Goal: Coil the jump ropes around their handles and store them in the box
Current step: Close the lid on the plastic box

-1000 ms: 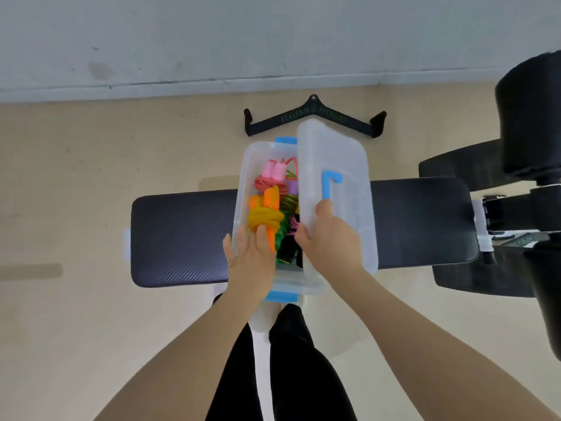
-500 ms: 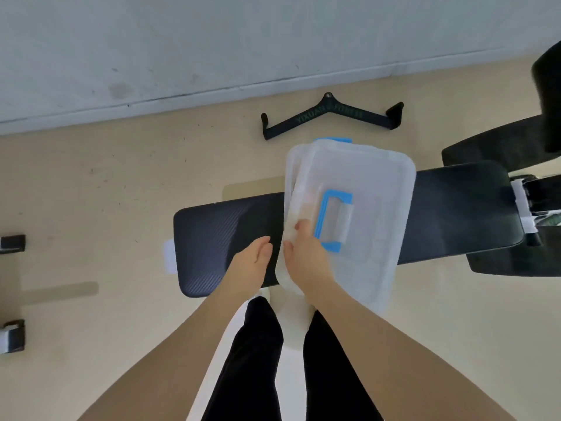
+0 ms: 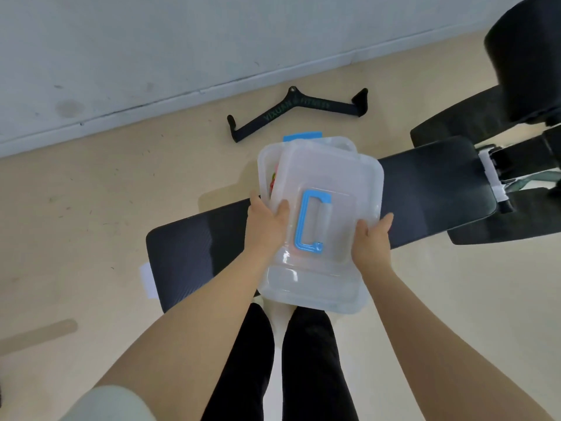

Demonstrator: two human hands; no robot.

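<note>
You're looking at a frosted, see-through lid [image 3: 328, 177] with a bright sky-blue handle [image 3: 311, 224]. Red and green peek through the clear box [image 3: 267, 165], and a blue clip [image 3: 302, 137] shows at its far end. The bench [image 3: 188, 253] is black with fine ribbing, the floor [image 3: 106, 192] pale beige.

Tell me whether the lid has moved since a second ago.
Yes. The lid stood on edge along the right side of the box on the bench; now it lies flat over it, skewed, held by the left hand and right hand.
</note>
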